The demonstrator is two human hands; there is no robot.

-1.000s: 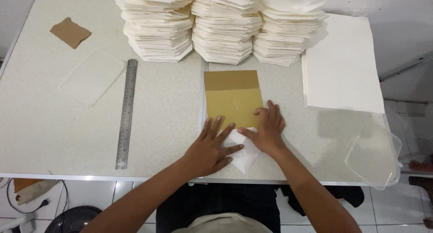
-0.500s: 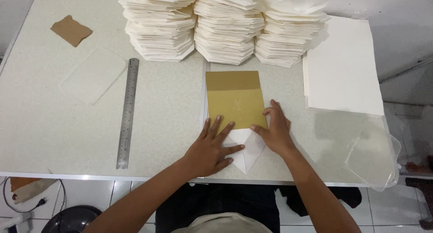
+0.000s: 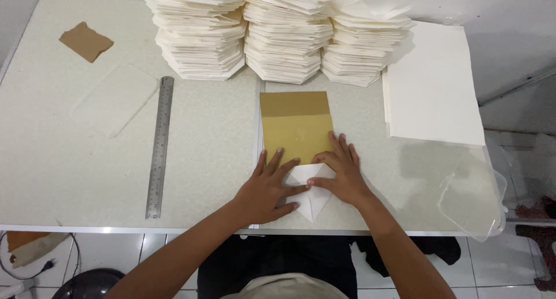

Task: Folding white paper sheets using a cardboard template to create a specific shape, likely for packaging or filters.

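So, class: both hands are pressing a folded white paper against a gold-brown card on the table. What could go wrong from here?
1. The folded white paper points off the table edge; it may slip if the left hand or right hand lifts.
2. The gold-brown card lies loose, so pressing could skew the crease.
3. The tall white paper stacks behind look easy to topple.

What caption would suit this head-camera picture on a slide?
Left hand and right hand press a folded white paper against a gold card on the table.
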